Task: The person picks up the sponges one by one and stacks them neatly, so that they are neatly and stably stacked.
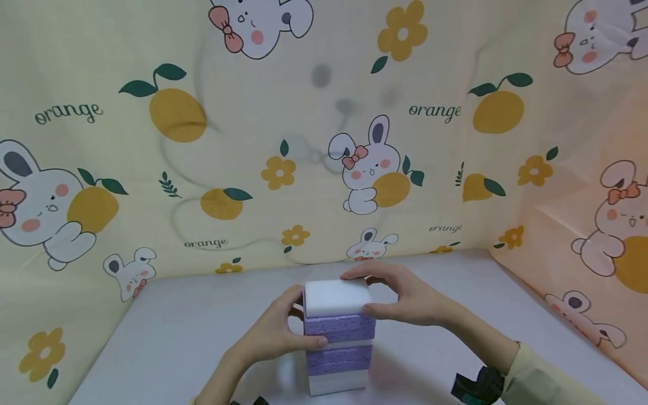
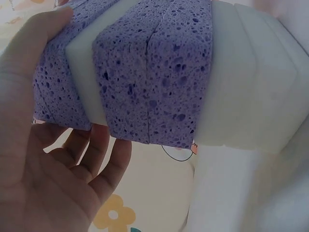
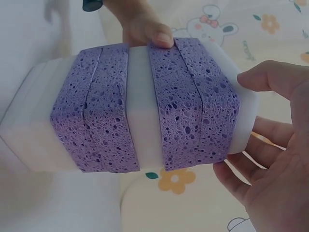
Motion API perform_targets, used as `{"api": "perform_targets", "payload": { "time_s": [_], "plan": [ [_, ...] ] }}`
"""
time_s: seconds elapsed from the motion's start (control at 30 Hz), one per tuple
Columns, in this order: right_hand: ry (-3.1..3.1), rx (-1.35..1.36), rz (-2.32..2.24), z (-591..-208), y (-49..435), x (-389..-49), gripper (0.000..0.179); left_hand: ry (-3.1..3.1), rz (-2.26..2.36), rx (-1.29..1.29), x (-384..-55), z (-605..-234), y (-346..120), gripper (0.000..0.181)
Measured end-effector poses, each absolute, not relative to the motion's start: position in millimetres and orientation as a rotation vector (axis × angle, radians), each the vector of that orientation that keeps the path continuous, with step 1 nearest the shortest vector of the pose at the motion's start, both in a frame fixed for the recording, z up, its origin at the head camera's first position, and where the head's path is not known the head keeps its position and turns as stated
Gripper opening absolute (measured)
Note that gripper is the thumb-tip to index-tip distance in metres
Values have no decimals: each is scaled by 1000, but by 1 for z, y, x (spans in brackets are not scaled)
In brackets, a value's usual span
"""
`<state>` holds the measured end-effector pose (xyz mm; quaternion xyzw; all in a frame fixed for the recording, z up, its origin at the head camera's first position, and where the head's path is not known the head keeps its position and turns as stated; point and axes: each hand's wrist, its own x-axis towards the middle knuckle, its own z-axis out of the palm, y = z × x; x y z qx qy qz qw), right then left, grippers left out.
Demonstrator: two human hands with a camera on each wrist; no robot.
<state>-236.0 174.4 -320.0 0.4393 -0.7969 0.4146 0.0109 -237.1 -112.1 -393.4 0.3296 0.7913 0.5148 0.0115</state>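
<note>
A stack of sponges stands upright in the head view, white and purple in turn. Its base is white sponges (image 1: 337,383), several of them in the left wrist view. Above come a purple pair (image 1: 341,360), a white layer (image 3: 144,111), and another purple pair (image 1: 349,327). A white sponge (image 1: 336,298) tops it. My left hand (image 1: 270,332) grips the upper purple pair from the left, thumb across the front and fingers behind. From the right, my right hand (image 1: 407,295) holds the top white sponge between thumb at the front corner and fingers at the back.
The stack stands on a whitish tabletop (image 1: 192,320). Behind it hangs a cream cloth (image 1: 314,214) printed with rabbits, oranges and flowers, which continues along the right side (image 1: 567,242). A dark wrist device (image 1: 478,385) sits at the right sleeve.
</note>
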Motion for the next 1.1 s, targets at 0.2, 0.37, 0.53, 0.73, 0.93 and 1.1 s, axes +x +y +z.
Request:
{"api": "perform_targets", "payload": {
  "time_s": [0.2,0.37,0.53,0.73,0.93,1.1],
  "plan": [
    [-2482,1372,1280,-318,173,-233,50,2442,1617,1042,-236,-393,-112,77],
    [-2474,1388,1292,-318,173,-232,53,2404,1640,1043,-234,-391,-111,80],
    [-2473,1405,1314,-319,175,-233,57,2395,1656,1070,-234,-390,-111,82],
    [-2464,1422,1354,-321,178,-233,61,2380,1656,1094,-235,-392,-111,88],
    [-2464,1411,1406,-322,181,-232,58,2318,1721,1246,-238,-396,-113,97],
    [-2438,1408,1480,-324,187,-233,53,2338,1797,1295,-237,-394,-113,91]
  ]
}}
